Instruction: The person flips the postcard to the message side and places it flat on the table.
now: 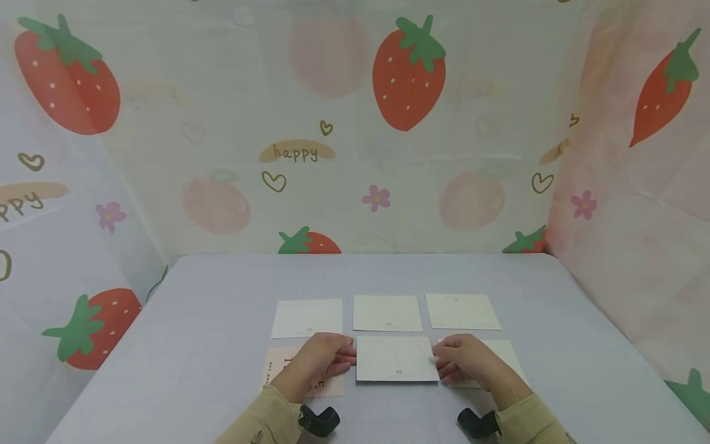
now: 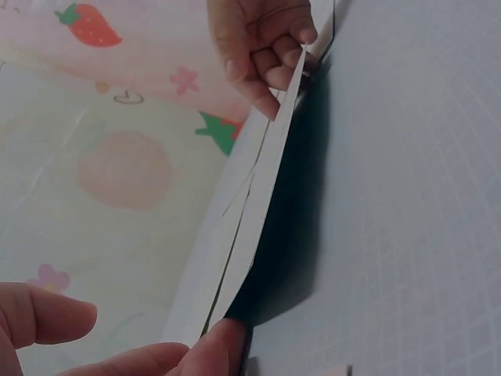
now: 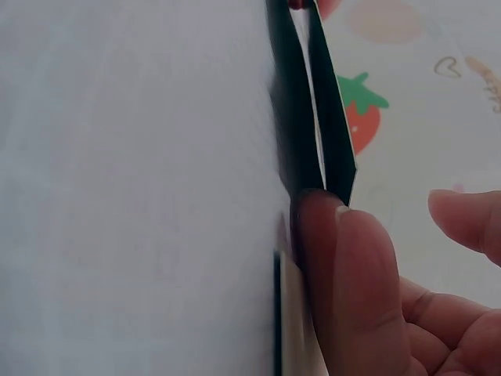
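A white card [image 1: 396,359] with a small printed mark is held by its short edges between the two hands, raised over the table with a dark shadow below it. On its left edge rest the fingertips of the left hand [image 1: 327,359]; that hand's thumb [image 2: 51,313] stands apart from the card in the left wrist view. The right hand [image 1: 466,357] grips the opposite edge, its curled fingers [image 3: 364,274] right at the card's end. Under the left hand lies a pinkish card [image 1: 274,364] with red lettering, partly covered. Another pale card [image 1: 507,354] lies partly behind the right hand.
Three pale cards lie in a row farther back: left [image 1: 307,317], middle [image 1: 387,313] and right [image 1: 463,311]. All are on a table with a white cloth [image 1: 138,370]. Strawberry-printed curtains [image 1: 327,160] stand behind and at both sides.
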A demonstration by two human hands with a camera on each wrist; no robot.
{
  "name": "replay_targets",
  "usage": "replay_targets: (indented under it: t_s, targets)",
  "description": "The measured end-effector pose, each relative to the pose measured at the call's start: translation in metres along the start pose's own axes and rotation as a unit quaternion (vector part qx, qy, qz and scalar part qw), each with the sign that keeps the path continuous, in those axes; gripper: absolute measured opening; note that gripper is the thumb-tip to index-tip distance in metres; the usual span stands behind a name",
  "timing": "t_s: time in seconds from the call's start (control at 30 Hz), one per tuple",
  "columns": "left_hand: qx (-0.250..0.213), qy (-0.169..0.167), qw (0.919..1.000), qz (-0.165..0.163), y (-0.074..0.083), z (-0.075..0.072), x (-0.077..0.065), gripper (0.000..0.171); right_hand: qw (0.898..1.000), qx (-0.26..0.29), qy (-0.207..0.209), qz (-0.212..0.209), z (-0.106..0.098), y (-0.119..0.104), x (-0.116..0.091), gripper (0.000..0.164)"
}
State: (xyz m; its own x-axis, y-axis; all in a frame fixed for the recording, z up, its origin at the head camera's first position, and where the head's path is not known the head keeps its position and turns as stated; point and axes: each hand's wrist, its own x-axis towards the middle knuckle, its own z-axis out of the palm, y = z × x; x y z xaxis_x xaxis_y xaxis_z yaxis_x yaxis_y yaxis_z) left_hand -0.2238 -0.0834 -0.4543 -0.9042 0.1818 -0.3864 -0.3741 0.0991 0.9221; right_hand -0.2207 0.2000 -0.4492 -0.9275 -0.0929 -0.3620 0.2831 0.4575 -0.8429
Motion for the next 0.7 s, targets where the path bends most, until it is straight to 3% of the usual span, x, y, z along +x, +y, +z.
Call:
replay_targets:
  t_s: [0.33, 0.7]
  targets:
    - [-0.002, -0.004, 0.9999, 0.011, 0.0006, -0.0009, -0.0005, 0.034, 1.0, 0.001, -0.003, 0.002, -0.0012, 0.0002, -0.0007, 0.019]
    - [-0.005, -0.001, 0.9999, 0.01, -0.0014, -0.0017, -0.001, 0.036, 0.999, 0.006, -0.032, -0.03, -0.006, 0.0031, -0.0015, 0.022]
